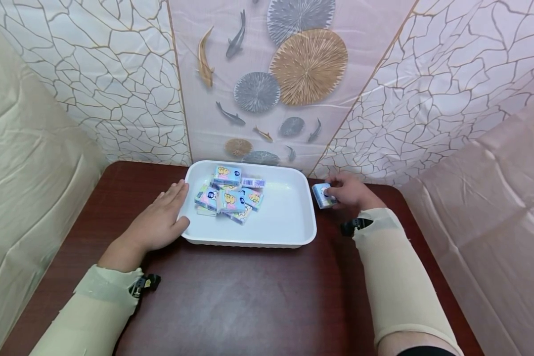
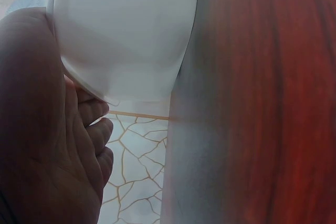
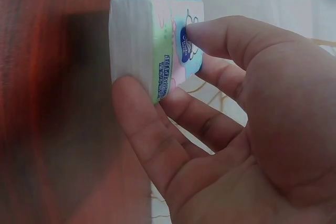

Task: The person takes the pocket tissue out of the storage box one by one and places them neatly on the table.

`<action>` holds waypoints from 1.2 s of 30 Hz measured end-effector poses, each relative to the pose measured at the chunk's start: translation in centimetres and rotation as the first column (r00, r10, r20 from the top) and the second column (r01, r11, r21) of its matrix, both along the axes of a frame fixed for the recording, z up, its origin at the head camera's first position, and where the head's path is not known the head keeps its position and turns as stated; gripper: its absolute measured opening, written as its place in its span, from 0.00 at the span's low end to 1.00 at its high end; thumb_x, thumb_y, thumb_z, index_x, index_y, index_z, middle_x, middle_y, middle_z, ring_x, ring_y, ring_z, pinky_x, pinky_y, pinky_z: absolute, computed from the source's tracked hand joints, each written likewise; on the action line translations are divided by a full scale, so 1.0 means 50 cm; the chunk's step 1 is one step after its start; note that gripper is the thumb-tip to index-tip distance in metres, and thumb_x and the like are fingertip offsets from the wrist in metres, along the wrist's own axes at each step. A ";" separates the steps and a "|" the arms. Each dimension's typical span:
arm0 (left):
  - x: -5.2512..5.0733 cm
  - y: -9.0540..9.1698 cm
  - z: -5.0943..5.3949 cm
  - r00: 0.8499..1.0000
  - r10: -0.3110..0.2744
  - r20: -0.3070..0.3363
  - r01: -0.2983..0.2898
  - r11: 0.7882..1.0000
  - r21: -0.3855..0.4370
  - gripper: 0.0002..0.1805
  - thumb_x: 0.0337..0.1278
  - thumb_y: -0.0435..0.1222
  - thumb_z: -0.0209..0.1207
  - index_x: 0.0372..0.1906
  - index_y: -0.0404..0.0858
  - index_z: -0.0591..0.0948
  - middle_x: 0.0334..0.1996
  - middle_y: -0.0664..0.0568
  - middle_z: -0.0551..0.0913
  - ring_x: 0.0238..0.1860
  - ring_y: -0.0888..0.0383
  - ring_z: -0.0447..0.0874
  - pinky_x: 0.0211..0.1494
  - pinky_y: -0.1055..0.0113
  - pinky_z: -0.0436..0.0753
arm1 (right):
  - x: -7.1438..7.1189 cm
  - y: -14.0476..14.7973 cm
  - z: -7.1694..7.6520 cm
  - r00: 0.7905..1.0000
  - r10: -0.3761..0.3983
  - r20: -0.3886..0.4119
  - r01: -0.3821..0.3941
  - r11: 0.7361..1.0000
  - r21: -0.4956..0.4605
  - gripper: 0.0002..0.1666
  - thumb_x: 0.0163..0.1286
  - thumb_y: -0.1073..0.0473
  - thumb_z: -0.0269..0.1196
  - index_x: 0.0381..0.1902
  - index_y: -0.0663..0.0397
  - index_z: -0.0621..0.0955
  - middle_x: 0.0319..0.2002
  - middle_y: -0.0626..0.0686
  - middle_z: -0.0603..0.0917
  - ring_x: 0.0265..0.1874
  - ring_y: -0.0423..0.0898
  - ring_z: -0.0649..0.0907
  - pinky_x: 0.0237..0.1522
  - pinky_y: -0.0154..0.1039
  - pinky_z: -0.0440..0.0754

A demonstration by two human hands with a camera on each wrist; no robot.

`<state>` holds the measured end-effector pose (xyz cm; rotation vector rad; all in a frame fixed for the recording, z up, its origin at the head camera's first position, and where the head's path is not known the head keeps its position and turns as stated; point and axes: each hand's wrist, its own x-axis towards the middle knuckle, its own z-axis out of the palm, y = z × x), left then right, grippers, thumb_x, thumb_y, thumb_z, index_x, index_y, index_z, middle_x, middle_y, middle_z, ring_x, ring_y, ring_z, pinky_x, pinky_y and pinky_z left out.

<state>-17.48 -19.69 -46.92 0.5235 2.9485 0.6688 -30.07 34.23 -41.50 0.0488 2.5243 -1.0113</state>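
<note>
Cream sleeves [image 1: 396,272] cover a person's forearms, nearest to us, reaching over a dark reddish-brown table [image 1: 240,296]. Beyond them sits a white rectangular tray [image 1: 280,217]. Small tissue packs [image 1: 231,201] lie in a loose heap in its left half.

At the tray's left end, the left hand [image 1: 160,222] rests against the rim, fingers straight, thumb apart, grasping nothing. Just outside the right end, the right hand [image 1: 349,192] pinches one pocket tissue pack [image 1: 322,197], its thumb on the printed face and fingers around the other sides. Whether that pack touches the table I cannot tell.

The held pack might slip if the pinch loosens, or knock the tray's wall if carried in too low. The heaped packs lean on one another, so a bump could send some sliding; a hard push from the left hand might shift the tray.

On the held pack, a dark blue oval logo and blue characters along a green edge are too blurred to read. One pack in the tray shows a barcode [image 1: 248,182]; others bear yellow cartoon figures.
</note>
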 end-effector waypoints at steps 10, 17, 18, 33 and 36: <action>0.000 -0.003 0.002 1.000 -0.003 -0.005 0.003 1.000 -0.001 0.47 0.83 0.45 0.48 0.93 0.32 0.43 0.94 0.37 0.43 0.94 0.34 0.42 0.94 0.34 0.50 | 0.002 0.008 -0.042 0.992 -0.061 0.113 0.061 0.998 0.005 0.29 0.87 0.53 0.60 0.79 0.54 0.73 0.73 0.68 0.75 0.61 0.60 0.84 0.57 0.52 0.95; 0.000 -0.004 0.002 1.000 0.000 0.002 0.000 1.000 0.002 0.47 0.83 0.45 0.47 0.93 0.33 0.42 0.94 0.37 0.42 0.94 0.35 0.41 0.94 0.34 0.50 | 0.006 0.005 -0.055 0.993 -0.065 0.101 0.065 0.998 0.000 0.28 0.88 0.53 0.60 0.79 0.54 0.73 0.72 0.68 0.75 0.60 0.59 0.85 0.57 0.53 0.95; -0.001 -0.004 0.002 1.000 0.000 0.001 0.000 1.000 0.001 0.47 0.83 0.45 0.47 0.93 0.33 0.42 0.94 0.38 0.42 0.94 0.35 0.41 0.94 0.34 0.50 | 0.006 0.005 -0.055 0.993 -0.062 0.100 0.062 0.998 0.000 0.28 0.88 0.53 0.60 0.79 0.55 0.72 0.72 0.69 0.75 0.60 0.59 0.85 0.57 0.53 0.95; -0.003 -0.004 -0.004 1.000 -0.003 -0.005 0.003 1.000 0.006 0.47 0.83 0.45 0.47 0.93 0.34 0.42 0.94 0.38 0.43 0.94 0.35 0.41 0.94 0.34 0.50 | 0.008 0.005 -0.063 0.997 -0.048 0.063 0.045 0.998 0.050 0.31 0.87 0.52 0.62 0.81 0.53 0.73 0.71 0.69 0.76 0.58 0.59 0.86 0.50 0.49 0.97; -0.002 -0.004 -0.004 1.000 -0.005 -0.004 0.005 1.000 0.007 0.47 0.83 0.45 0.48 0.93 0.33 0.42 0.94 0.38 0.43 0.94 0.35 0.41 0.94 0.34 0.50 | 0.008 0.005 -0.063 0.999 -0.027 0.045 0.023 0.996 0.082 0.32 0.86 0.50 0.62 0.81 0.53 0.72 0.71 0.69 0.77 0.58 0.59 0.86 0.50 0.49 0.97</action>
